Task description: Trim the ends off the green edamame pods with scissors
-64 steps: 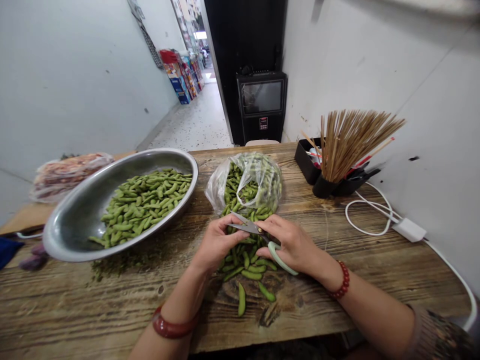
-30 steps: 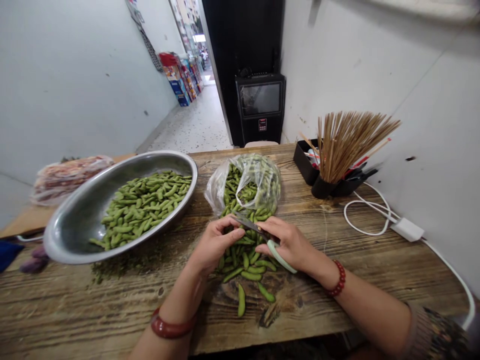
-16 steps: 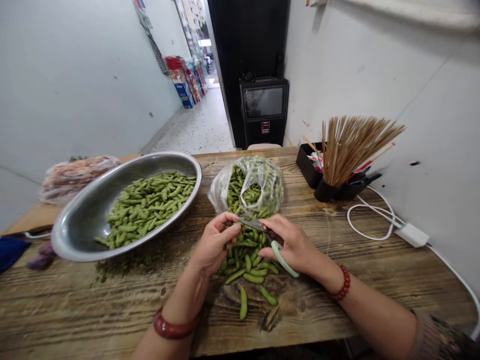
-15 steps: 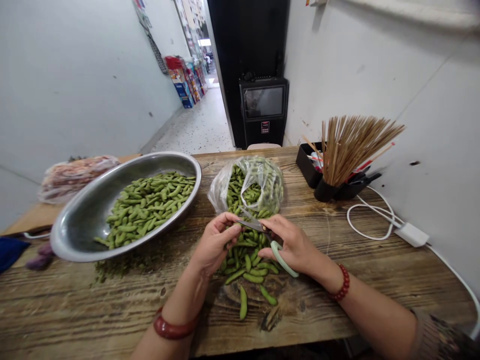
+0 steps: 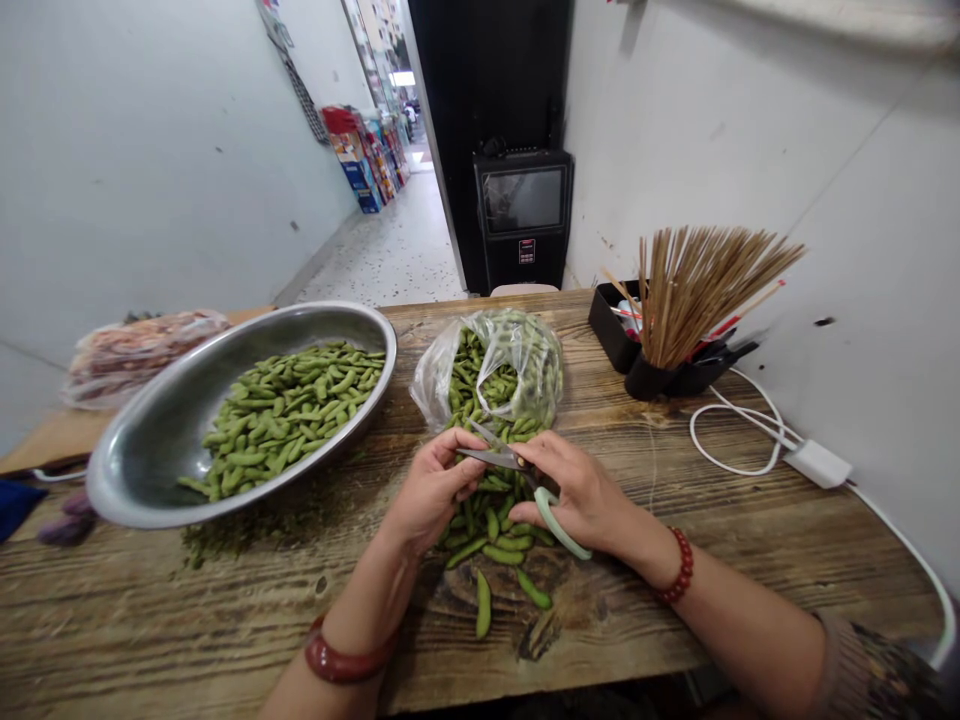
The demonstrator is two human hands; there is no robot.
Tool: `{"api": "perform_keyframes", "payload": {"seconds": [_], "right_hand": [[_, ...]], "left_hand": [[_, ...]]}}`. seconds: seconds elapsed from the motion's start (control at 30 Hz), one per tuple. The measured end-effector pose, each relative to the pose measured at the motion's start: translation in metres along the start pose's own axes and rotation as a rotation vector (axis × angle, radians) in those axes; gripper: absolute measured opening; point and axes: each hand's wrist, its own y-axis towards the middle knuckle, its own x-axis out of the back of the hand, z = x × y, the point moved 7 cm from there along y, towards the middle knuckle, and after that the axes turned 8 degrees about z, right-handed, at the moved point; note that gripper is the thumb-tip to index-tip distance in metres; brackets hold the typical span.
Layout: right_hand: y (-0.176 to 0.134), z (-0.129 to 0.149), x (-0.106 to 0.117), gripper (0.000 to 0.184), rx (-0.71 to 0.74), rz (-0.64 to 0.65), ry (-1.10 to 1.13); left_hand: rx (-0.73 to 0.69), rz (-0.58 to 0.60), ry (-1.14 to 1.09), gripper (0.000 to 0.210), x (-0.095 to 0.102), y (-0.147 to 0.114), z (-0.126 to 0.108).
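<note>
My right hand (image 5: 574, 490) grips a pair of scissors (image 5: 559, 528) with pale green handles; their blades are parted and point left. Close to the blade tips, my left hand (image 5: 433, 490) is closed in a pinch at thumb and forefinger on an edamame pod, which the fingers almost wholly hide. Under both hands lies a heap of green edamame pods (image 5: 504, 552), spilling from a clear plastic bag (image 5: 433, 378). Two loose pods rest nearer the front edge. At left, a tilted steel basin (image 5: 150, 470) holds many more pods.
Green trimmings (image 5: 232, 535) lie below the basin on the wooden table (image 5: 225, 630). Behind it sits a plastic-wrapped bundle (image 5: 142, 355). At right stand a black holder (image 5: 649, 380) with bamboo skewers (image 5: 697, 290) and a white adapter (image 5: 817, 462) with its cable.
The scissor blades stand wider apart and reach slightly further over my left fingertips. The whole view has shifted a little; both hands keep nearly the same place over the heap.
</note>
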Motion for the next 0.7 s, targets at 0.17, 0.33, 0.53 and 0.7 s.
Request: {"api": "perform_keyframes", "payload": {"seconds": [0.17, 0.33, 0.53, 0.7], "right_hand": [[-0.001, -0.001, -0.002, 0.062, 0.024, -0.015, 0.011], [-0.002, -0.002, -0.004, 0.054, 0.033, -0.018, 0.008], [-0.001, -0.002, 0.0, 0.051, 0.048, -0.008, 0.026], [-0.002, -0.001, 0.011, 0.045, 0.079, -0.139, 0.017]], "left_hand": [[0.019, -0.004, 0.021, 0.026, -0.001, -0.001, 0.001], [0.022, 0.015, 0.036, 0.026, -0.002, -0.001, 0.002], [-0.009, 0.018, 0.004, 0.023, 0.005, -0.001, -0.004], [-0.093, 0.026, -0.173, 0.014, 0.015, -0.001, -0.023]]}}
